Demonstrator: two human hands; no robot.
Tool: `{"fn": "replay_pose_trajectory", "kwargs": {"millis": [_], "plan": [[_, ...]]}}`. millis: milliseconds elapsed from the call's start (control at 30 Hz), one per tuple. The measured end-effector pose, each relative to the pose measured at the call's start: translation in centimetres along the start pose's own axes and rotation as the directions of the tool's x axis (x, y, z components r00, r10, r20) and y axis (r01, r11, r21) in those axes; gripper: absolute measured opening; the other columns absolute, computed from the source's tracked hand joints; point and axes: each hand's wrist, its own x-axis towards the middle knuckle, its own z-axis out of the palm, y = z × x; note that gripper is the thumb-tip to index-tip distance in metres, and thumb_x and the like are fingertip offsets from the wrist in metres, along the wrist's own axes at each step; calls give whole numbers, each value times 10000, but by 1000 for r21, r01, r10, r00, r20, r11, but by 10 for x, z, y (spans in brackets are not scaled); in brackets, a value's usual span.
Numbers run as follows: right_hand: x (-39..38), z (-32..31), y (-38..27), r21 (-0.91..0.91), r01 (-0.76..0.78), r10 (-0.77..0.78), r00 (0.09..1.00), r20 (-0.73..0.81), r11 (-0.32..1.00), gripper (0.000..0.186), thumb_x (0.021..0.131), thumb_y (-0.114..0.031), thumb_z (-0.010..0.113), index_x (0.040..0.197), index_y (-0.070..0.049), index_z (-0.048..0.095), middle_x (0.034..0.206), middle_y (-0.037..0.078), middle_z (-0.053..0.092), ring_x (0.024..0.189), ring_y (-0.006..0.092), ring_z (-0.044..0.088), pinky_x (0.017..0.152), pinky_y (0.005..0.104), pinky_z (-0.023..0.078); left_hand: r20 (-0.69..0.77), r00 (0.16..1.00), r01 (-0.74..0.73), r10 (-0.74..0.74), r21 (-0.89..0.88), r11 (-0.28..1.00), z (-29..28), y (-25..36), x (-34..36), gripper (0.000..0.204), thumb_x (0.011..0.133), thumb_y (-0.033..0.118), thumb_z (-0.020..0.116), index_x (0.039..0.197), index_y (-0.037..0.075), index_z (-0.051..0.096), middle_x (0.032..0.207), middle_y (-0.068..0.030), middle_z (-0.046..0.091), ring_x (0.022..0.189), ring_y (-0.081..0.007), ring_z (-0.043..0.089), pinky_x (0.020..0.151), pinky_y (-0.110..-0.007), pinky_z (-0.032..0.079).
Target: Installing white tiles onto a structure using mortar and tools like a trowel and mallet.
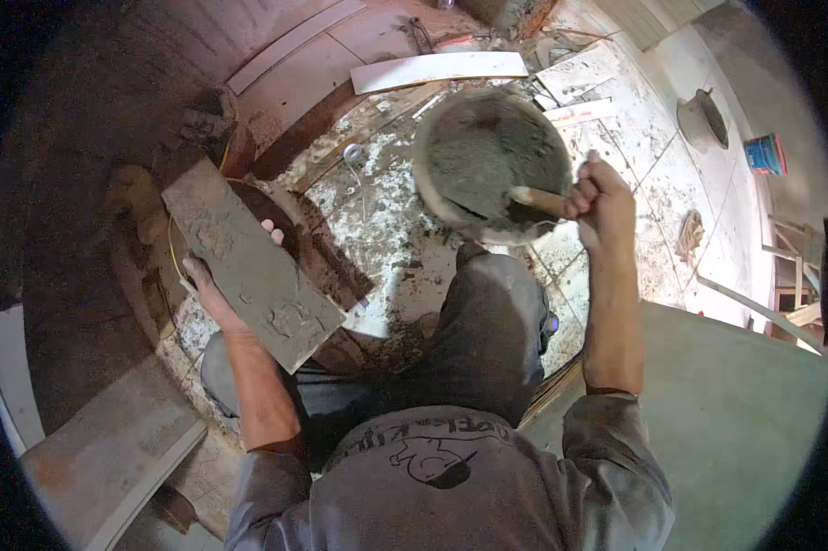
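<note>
My left hand (219, 296) grips a long rectangular tile strip (253, 262) from below. The thumb is at its left edge and two fingertips show past the right edge. Grey mortar lies over the strip's upper face in an uneven layer. My right hand (600, 197) is closed round the wooden handle of a trowel (544, 200) at the right side of a round bucket (425, 174). Wet grey mortar (487, 151) fills much of the bucket, and the trowel's blade cannot be made out against it.
White tile offcuts (440, 72) lie beyond the bucket on the mortar-spattered floor. At the far right are a tipped pale bucket (705, 119) and a small blue-and-red tub (765, 154). A large grey-green slab (699, 422) is at my right. My bent knee (497, 289) is close to the bucket.
</note>
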Motion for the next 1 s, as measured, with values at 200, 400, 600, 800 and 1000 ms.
{"fn": "replay_pose_trajectory", "kwargs": {"millis": [200, 400, 600, 800, 1000], "plan": [[20, 54, 43, -119, -65, 90, 971, 220, 991, 195, 940, -198, 537, 852, -23, 536, 584, 7, 434, 482, 137, 442, 504, 303, 439, -108, 981, -153, 164, 104, 983, -16, -2, -9, 842, 862, 661, 461, 1421, 47, 319, 1296, -322, 464, 1100, -479, 529, 941, -552, 451], [63, 53, 48, -452, 83, 3, 982, 187, 888, 210, 894, -157, 568, 925, 46, 614, 674, 83, 579, 594, 160, 571, 599, 290, 489, -90, 985, -137, 145, 87, 987, -10, 27, -21, 875, 834, 657, 509, 1418, 32, 321, 1305, -320, 457, 1138, -466, 509, 970, -546, 432], [67, 65, 66, -830, 536, -684, 548, 481, -153, 378, 834, -195, 632, 1158, -6, 584, 1162, 225, 559, 1093, 373, 520, 942, 441, 413, -112, 973, -181, 201, 165, 969, -3, 59, -23, 925, 837, 702, 439, 1426, 3, 296, 1348, -309, 427, 1190, -462, 475, 1010, -525, 401], [13, 162, 118, -642, 761, -302, 637, 709, 96, 302, 844, -231, 604, 1087, -53, 586, 1035, 199, 594, 948, 398, 577, 849, 467, 466, -111, 975, -178, 191, 116, 977, -18, 89, -35, 896, 870, 697, 360, 1434, 5, 284, 1351, -291, 432, 1192, -431, 489, 980, -508, 434], [-26, 273, 273, -204, 845, 149, 149, 978, 495, 318, 873, -229, 569, 1145, -66, 598, 1046, 177, 639, 975, 331, 619, 846, 409, 493, -109, 937, -317, 333, 141, 938, -39, 100, -64, 883, 868, 705, 339, 1414, 11, 320, 1290, -315, 474, 1169, -453, 496, 953, -510, 449]]}}
